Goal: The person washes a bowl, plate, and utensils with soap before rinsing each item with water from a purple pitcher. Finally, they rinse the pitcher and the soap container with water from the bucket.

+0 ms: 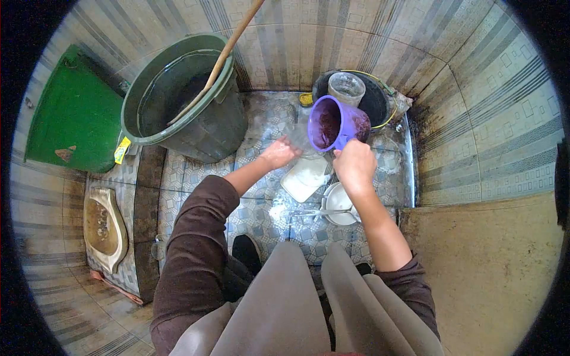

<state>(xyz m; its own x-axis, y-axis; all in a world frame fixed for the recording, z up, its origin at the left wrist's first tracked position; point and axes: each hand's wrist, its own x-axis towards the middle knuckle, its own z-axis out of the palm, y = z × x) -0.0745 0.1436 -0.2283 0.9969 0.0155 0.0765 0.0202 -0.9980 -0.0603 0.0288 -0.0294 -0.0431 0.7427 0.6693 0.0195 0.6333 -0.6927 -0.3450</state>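
My right hand (358, 166) is wrapped round the handle of a purple water dipper (357, 123). The dipper is tilted, its mouth turned toward the left. To its left, my left hand (281, 153) grips a see-through container (301, 140), blurred and partly covered by the dipper. Below the hands, a squarish white dish (304, 183) lies on the wet patterned tiles. Close by on the right are stacked white plates (342, 221), with metal cutlery (317, 212) lying across them.
A large green tub (199, 127) of dark water with a wooden stick (233, 44) stands at the back left. Beside it is a bright green lid (71, 118). At the back right, a black bucket (374, 98) has a clear cup (346, 88) inside. A squat toilet (122, 240) sits left.
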